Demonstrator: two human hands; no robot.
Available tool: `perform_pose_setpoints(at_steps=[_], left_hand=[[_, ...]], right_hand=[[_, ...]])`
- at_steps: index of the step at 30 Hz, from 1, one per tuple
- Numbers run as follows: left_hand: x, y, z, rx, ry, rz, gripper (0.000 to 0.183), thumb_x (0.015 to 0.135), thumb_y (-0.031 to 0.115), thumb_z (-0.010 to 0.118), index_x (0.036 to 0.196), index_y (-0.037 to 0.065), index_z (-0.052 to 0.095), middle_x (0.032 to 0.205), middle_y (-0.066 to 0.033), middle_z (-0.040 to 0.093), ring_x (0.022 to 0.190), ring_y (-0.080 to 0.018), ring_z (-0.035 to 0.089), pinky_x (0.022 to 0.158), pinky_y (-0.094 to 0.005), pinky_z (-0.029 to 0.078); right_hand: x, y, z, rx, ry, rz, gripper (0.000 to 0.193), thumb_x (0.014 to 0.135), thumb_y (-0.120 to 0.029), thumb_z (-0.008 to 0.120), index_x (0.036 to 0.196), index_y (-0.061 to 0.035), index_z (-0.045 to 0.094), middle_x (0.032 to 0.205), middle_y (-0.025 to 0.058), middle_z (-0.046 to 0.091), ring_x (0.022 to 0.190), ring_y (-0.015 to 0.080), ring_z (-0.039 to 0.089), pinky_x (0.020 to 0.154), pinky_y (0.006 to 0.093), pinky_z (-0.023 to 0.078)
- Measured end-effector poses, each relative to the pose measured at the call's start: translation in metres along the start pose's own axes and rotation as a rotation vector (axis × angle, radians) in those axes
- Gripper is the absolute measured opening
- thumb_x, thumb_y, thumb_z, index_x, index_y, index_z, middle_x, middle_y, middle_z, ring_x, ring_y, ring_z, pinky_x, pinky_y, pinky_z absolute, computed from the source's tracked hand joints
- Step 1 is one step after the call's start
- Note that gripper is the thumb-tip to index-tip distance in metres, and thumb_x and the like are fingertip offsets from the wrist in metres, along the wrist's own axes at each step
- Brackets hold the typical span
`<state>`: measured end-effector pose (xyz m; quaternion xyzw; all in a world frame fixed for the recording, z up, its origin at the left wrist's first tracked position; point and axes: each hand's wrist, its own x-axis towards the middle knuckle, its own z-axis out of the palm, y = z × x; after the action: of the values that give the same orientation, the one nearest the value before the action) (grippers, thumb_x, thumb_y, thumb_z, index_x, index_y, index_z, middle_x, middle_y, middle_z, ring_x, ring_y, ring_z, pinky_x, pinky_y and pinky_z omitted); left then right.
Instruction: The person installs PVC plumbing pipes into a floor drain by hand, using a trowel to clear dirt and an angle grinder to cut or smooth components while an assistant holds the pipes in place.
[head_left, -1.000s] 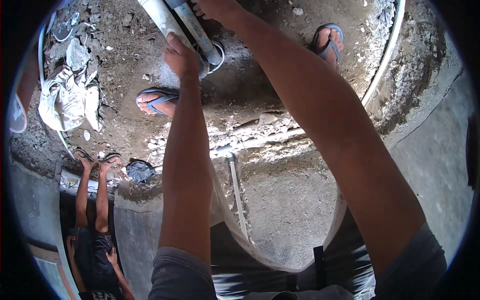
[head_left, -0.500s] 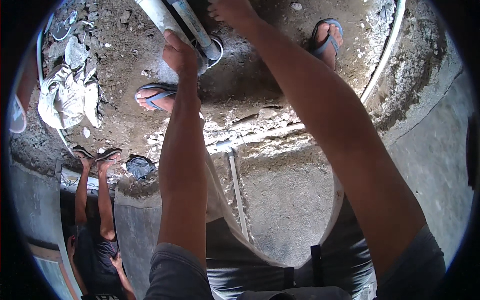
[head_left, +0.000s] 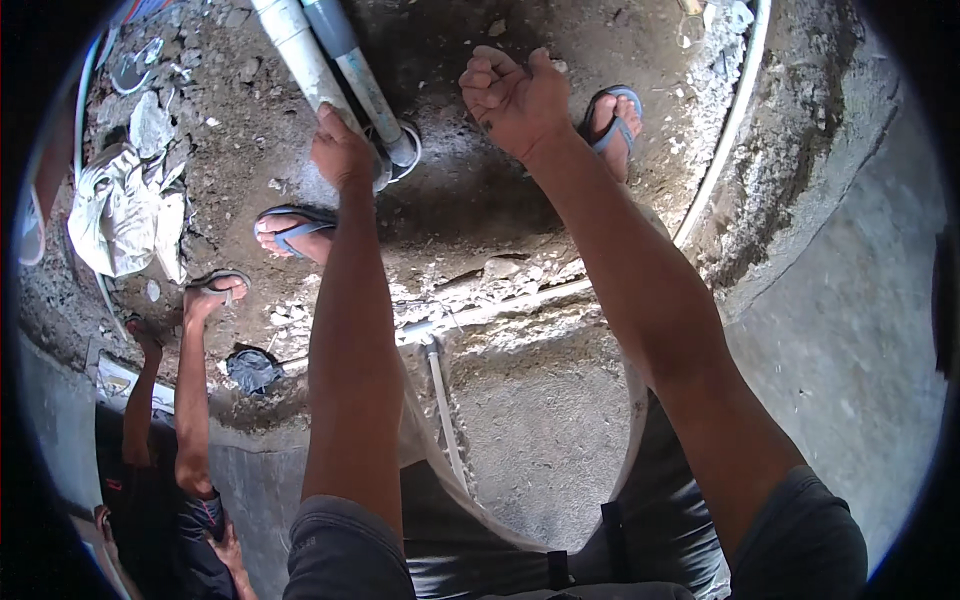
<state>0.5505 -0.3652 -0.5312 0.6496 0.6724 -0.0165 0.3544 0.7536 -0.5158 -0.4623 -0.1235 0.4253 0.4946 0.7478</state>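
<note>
My left hand (head_left: 342,152) is closed round the lower part of a thick, off-white pipe (head_left: 297,45), which slants up to the left. Close along its right side runs a grey-blue pipe (head_left: 362,82), and a thin white ring (head_left: 413,152) shows round that pipe's lower end. My right hand (head_left: 515,105) is held above the soil to the right of both pipes, palm turned up. Its fingers are loosely curled with the thumb apart, and I see nothing in it.
My sandalled feet stand either side on rubble-strewn soil. A white sack (head_left: 125,215) and a black plastic bag (head_left: 253,370) lie at left. Thin pale pipes (head_left: 728,135) run along the right and across the wall edge. Another person (head_left: 190,400) is at lower left.
My right hand has come back toward me from the top edge and turned palm up. My left hand stays on the off-white pipe. The other person's feet have shifted in a step.
</note>
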Motion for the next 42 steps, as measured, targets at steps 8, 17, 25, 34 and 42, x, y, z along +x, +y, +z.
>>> perform_pose_setpoints(at_steps=[8,17,25,34,42], left_hand=[[0.011,-0.028,-0.022,-0.063,0.027,-0.016,0.083,0.103,0.065,0.036,0.094,-0.009,0.073,0.090,-0.0351,0.069,0.091,-0.0557,0.067,0.081,-0.0607,0.049],[-0.006,0.008,-0.003,-0.085,-0.047,0.011,0.071,0.106,0.054,0.037,0.096,-0.007,0.073,0.086,-0.0319,0.071,0.084,-0.0512,0.067,0.077,-0.0565,0.049],[-0.006,0.009,-0.003,-0.016,-0.024,0.133,0.069,0.103,0.056,0.042,0.093,-0.005,0.073,0.088,-0.0356,0.069,0.090,-0.0566,0.066,0.082,-0.0618,0.050],[-0.010,0.007,-0.014,-0.053,-0.047,0.233,0.062,0.106,0.048,0.044,0.092,-0.004,0.074,0.081,-0.0305,0.070,0.081,-0.0488,0.069,0.072,-0.0540,0.051],[0.012,0.006,-0.014,-0.013,-0.074,0.400,0.059,0.101,0.055,0.050,0.090,0.002,0.074,0.082,-0.0299,0.070,0.083,-0.0529,0.068,0.075,-0.0592,0.053]], right_hand=[[0.109,0.104,0.008,-1.432,0.131,-0.297,0.077,0.107,-0.061,0.029,0.114,0.0048,0.067,0.104,0.0256,0.071,0.097,0.0405,0.070,0.083,0.0472,0.056],[0.201,0.116,-0.002,-1.387,0.302,-0.464,0.071,0.105,-0.064,0.045,0.106,0.0021,0.070,0.103,0.0126,0.074,0.089,0.0378,0.067,0.083,0.0501,0.051],[0.189,0.113,-0.002,-1.273,0.454,-0.473,0.086,0.103,-0.073,0.035,0.117,0.0056,0.069,0.109,0.0223,0.070,0.099,0.0382,0.065,0.090,0.0513,0.050],[0.155,0.103,0.016,-1.467,0.535,-0.443,0.091,0.102,-0.075,0.031,0.119,0.0065,0.068,0.106,0.0242,0.068,0.095,0.0366,0.065,0.088,0.0502,0.050],[0.116,0.092,0.032,-1.436,0.520,-0.496,0.091,0.102,-0.076,0.029,0.111,0.0058,0.068,0.096,0.0210,0.066,0.086,0.0330,0.064,0.082,0.0488,0.050]])
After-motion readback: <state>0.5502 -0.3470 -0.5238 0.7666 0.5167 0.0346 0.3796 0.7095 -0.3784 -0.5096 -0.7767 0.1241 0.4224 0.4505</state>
